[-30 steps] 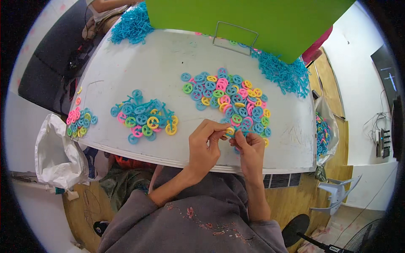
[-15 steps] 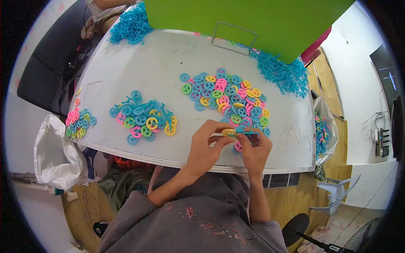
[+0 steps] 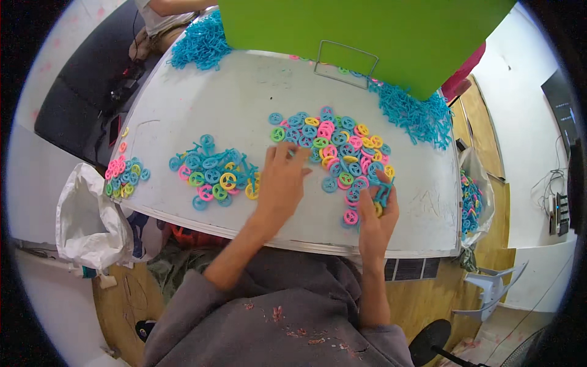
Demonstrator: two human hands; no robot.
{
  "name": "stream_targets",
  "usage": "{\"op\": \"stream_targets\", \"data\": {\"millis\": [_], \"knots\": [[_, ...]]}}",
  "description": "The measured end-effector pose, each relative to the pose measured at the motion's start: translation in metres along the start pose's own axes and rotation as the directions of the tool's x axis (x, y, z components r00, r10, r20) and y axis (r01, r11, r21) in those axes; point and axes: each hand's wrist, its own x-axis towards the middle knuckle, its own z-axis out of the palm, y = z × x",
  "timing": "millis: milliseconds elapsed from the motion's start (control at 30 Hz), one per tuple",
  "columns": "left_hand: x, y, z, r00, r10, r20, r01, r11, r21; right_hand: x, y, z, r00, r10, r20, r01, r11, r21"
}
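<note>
My right hand (image 3: pixel 378 226) is closed around several blue plastic stick pieces (image 3: pixel 383 192), and a small yellow wheel (image 3: pixel 378 210) shows between its fingers. It is at the near right side of a large pile of small spoked plastic wheels (image 3: pixel 345 179) in blue, pink, yellow and green. My left hand (image 3: pixel 282 180) hovers at the left edge of that pile, fingers stretched out and thumb apart, with nothing visible in it. Left of it lies a smaller heap of wheels with blue sticks attached (image 3: pixel 210 164).
Blue sticks are heaped at the far left (image 3: pixel 200 43) and far right (image 3: pixel 416 116) of the white table (image 3: pixel 153 122). A green board (image 3: pixel 367 37) stands at the back. Few wheels lie by the left edge (image 3: pixel 127 176). White sacks hang at left (image 3: pixel 85 214) and right (image 3: pixel 486 183). Another person sits far left.
My hands were together on a yellow wheel and a blue stick. Now they are apart: the left has moved left and away from me, while the right keeps the pieces.
</note>
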Motion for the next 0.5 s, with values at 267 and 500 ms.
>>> {"op": "stream_targets", "data": {"millis": [267,500], "knots": [[0.013,-0.022,0.017,0.993,0.105,0.053,-0.110,0.991,0.080,0.001,0.011,-0.016,0.993,0.055,0.106,-0.048,0.996,-0.071],[0.013,-0.003,0.005,0.988,-0.090,-0.122,0.064,0.977,-0.201,0.006,0.008,-0.017,0.996,0.034,0.086,-0.017,0.980,-0.196]]}}
